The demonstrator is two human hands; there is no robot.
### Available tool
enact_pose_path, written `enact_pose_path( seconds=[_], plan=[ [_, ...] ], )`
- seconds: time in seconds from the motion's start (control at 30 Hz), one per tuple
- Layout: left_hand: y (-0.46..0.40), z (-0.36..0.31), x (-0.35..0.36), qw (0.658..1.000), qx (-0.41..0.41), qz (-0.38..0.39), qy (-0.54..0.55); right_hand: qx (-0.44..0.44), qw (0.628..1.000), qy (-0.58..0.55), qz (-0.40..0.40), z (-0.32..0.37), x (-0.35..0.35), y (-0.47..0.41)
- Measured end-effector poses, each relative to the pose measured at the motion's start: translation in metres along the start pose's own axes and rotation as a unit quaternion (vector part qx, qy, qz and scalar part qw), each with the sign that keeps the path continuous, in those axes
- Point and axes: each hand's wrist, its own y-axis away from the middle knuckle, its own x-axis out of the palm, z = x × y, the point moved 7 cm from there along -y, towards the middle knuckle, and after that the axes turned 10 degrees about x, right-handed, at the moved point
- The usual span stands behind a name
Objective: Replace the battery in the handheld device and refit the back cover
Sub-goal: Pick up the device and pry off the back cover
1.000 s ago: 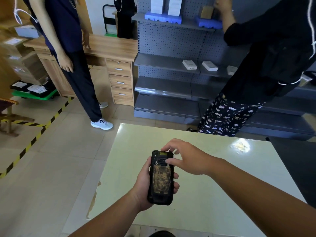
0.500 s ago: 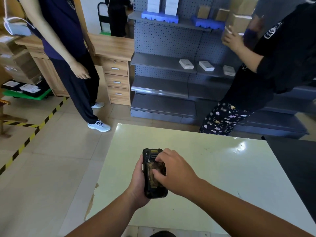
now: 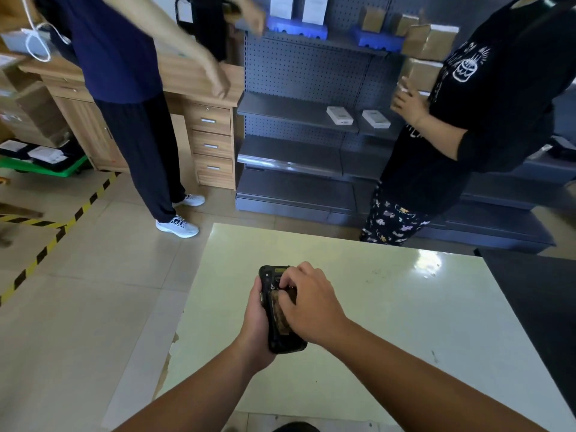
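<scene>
I hold a black rugged handheld device point(image 3: 274, 319) back side up above the pale green table point(image 3: 389, 322). My left hand point(image 3: 257, 322) grips it from the left and underneath. My right hand point(image 3: 307, 304) lies across its back, fingertips pressed on the worn brownish back panel and near a small screw at the upper part. The right hand hides most of the panel, so I cannot tell whether the cover is seated or lifted.
A person in dark blue point(image 3: 124, 98) stands at the left by a wooden desk point(image 3: 205, 126). Another person in black point(image 3: 467, 120) stands at the right before grey shelving point(image 3: 296, 113) with small boxes. A dark surface point(image 3: 539, 294) adjoins the table's right side.
My right hand came from the device's upper right edge down onto its back and now covers the panel. The device sits a little lower and more tilted in my left hand.
</scene>
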Motion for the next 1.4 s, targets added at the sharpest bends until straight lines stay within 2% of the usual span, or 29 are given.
enact_pose_path(
  seconds=[0.13,0.23,0.3,0.33,0.4,0.43,0.47,0.67,0.77,0.93,1.27,1.33,1.4],
  plan=[
    [-0.003,-0.002,0.002,1.000,-0.009,-0.004,0.022,-0.003,0.999,0.007,-0.043,0.002,0.010,0.000],
    [-0.009,-0.016,-0.003,0.999,0.024,-0.019,0.020,-0.015,0.999,0.001,-0.042,0.003,0.019,0.001],
    [-0.014,-0.030,-0.007,0.998,0.056,-0.029,0.012,0.067,0.993,-0.101,-0.010,-0.008,0.023,-0.004],
    [-0.015,-0.036,-0.007,0.997,0.071,-0.030,-0.002,0.147,0.971,-0.185,0.028,-0.017,0.026,-0.008],
    [-0.014,-0.046,-0.005,0.995,0.095,-0.022,-0.037,0.277,0.887,-0.339,0.149,-0.021,0.038,-0.012],
    [-0.013,-0.047,-0.002,0.993,0.100,-0.010,-0.056,0.305,0.849,-0.385,0.196,-0.019,0.041,-0.013],
    [-0.012,-0.046,0.002,0.992,0.103,0.005,-0.075,0.318,0.828,-0.408,0.215,-0.017,0.042,-0.014],
    [-0.010,-0.039,0.003,0.989,0.095,0.047,-0.101,0.389,0.782,-0.419,0.249,-0.022,0.046,-0.016],
    [-0.013,-0.041,-0.001,0.985,0.101,0.064,-0.125,0.390,0.769,-0.428,0.272,-0.023,0.052,-0.017],
    [-0.018,-0.042,-0.009,0.976,0.097,0.062,-0.187,0.391,0.736,-0.486,0.263,-0.025,0.063,-0.013],
    [-0.011,-0.028,-0.010,0.983,0.052,0.082,-0.157,0.436,0.679,-0.548,0.221,-0.030,0.067,-0.005],
    [-0.012,-0.024,-0.009,0.987,0.043,0.079,-0.134,0.443,0.690,-0.536,0.204,-0.030,0.061,-0.005],
    [-0.013,-0.022,-0.007,0.992,0.038,0.064,-0.101,0.437,0.748,-0.479,0.143,-0.031,0.051,-0.007]
  ],
)
